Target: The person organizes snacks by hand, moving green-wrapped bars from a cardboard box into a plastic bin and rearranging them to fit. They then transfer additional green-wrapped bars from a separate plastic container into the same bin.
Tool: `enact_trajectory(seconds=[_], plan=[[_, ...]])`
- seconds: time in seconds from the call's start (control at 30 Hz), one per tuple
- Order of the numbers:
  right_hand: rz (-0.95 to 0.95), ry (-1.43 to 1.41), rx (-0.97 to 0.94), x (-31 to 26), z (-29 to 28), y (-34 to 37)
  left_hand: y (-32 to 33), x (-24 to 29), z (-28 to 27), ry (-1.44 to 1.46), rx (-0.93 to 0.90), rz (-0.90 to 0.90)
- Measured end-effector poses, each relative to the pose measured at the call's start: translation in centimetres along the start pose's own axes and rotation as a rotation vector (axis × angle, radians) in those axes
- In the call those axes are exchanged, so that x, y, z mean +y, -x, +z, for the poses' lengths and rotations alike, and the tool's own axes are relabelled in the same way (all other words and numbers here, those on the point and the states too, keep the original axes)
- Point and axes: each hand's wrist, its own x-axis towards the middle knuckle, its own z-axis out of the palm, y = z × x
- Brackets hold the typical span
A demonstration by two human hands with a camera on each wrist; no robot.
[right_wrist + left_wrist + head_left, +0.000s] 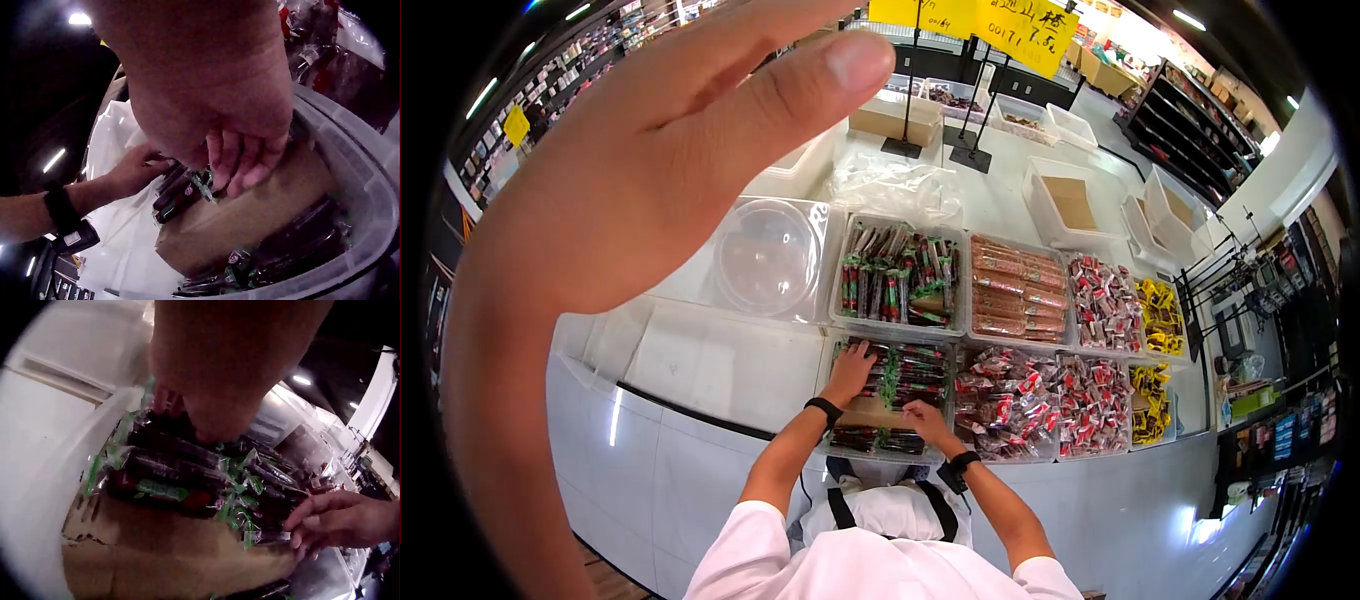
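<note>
Dark snack sticks in clear wrappers with green ends (910,365) lie in rows in a clear plastic bin (948,400). A brown cardboard sheet (162,550) shows between the upper rows and several more sticks at the near side. My left hand (852,372) is over the left part of the upper rows, its fingertips resting on the wrapped sticks; the forearm partly hides them in the left wrist view. At the right end of these rows, my right hand (927,421) pinches the wrapper end of a stick, with fingers bent above the cardboard (250,212).
Another person's large hand (650,170) fills the head view's upper left, close to the camera. Neighbouring bins hold more dark sticks (890,275), pink rolls (1020,290), red-and-white packets (1095,405) and yellow packets (1150,400). Behind stand yellow price signs (1030,35) on black stands.
</note>
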Motion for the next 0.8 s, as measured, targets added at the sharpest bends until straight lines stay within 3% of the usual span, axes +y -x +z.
enact_trajectory(seconds=[0.2, 0.27, 0.37, 0.5, 0.57, 0.73, 0.8], plan=[[-0.021, 0.003, 0.035, 0.8, -1.0, 0.5, -0.1, 0.2, 0.3, 0.076, 0.037, -0.019], [-0.002, -0.002, 0.039, 1.1, -0.9, 0.4, 0.1, 0.2, 0.1, 0.045, 0.195, 0.027], [0.022, 0.011, 0.03, 1.7, -0.7, 0.2, 0.5, 0.4, 0.3, -0.014, 0.195, 0.031], [0.042, 0.174, -0.042, 1.1, -0.6, 0.0, 0.5, 0.8, 0.0, -0.072, 0.105, -0.025], [0.078, 0.237, -0.083, 0.9, -0.7, -0.3, 0.2, 0.6, -0.4, -0.115, -0.055, -0.133], [0.051, 0.307, -0.088, 2.2, 0.2, -0.7, 0.9, 0.6, -1.2, -0.069, -0.078, -0.137], [0.019, 0.348, -0.102, 1.5, 0.1, -0.3, 1.7, 0.4, 0.0, 0.074, 0.164, -0.086]])
